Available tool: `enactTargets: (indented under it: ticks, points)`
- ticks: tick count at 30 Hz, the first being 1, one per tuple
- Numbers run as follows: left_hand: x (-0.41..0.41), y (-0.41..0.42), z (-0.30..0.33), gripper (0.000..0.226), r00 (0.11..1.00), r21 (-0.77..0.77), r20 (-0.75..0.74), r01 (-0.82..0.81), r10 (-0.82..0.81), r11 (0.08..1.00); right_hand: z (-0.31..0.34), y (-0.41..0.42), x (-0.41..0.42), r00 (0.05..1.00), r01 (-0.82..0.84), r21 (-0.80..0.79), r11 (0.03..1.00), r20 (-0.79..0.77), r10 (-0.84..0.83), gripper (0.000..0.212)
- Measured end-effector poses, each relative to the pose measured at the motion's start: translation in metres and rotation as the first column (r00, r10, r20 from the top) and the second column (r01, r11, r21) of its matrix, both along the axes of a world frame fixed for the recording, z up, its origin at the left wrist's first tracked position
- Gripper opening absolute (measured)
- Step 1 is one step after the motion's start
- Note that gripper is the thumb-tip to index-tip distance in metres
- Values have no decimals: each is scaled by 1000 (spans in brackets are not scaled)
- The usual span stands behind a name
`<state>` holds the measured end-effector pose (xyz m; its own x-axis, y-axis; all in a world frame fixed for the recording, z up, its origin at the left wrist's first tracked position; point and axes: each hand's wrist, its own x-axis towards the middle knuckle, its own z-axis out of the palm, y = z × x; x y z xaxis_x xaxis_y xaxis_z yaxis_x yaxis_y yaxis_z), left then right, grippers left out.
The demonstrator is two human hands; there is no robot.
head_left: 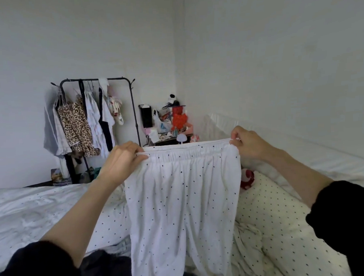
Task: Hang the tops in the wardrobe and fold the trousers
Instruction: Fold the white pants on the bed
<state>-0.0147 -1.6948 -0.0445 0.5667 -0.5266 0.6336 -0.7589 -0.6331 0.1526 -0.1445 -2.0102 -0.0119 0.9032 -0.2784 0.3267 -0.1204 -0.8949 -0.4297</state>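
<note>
My bed (pixel 22 211), under a rumpled white sheet, carries a dotted quilt (pixel 286 223) bunched to my right, a red and white toy (pixel 247 177) tucked at its far end, and dark clothes (pixel 107 266) heaped at the near edge.

White walls (pixel 277 48), black clothes rack (pixel 133 110) w/ cluttered table (pixel 168 141) beside.

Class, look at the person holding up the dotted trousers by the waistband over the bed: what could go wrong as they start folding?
1. Left hand and right hand only pinch the trousers at the waistband corners; a slack grip might drop one side.
2. The rumpled duvet may give an uneven fold.
3. The legs hang over dark clothing and could snag it.
</note>
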Motion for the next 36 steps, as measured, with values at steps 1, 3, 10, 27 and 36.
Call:
enactTargets:
  ticks: [1,3,10,27,36]
  points:
    - [1,-1,5,21,1000,-25,-12,-13,13,1000,4,-1,1,999,4,40,999,34,-5,3]
    - [4,-3,13,19,999,-49,-27,-35,33,998,10,-3,4,995,-2,113,994,95,-9,4]
    - [14,-4,21,12,976,-224,-215,-65,16,972,24,-3,-1,984,-56,268,962,178,8,19]
    - [-5,-17,-60,22,941,-256,-304,-234,151,938,-60,10,-60,998,3,661,750,47,-46,34]
    - [-24,-150,-106,17,917,-221,-395,-158,60,962,-138,-90,-109,969,210,693,690,-51,-244,24]
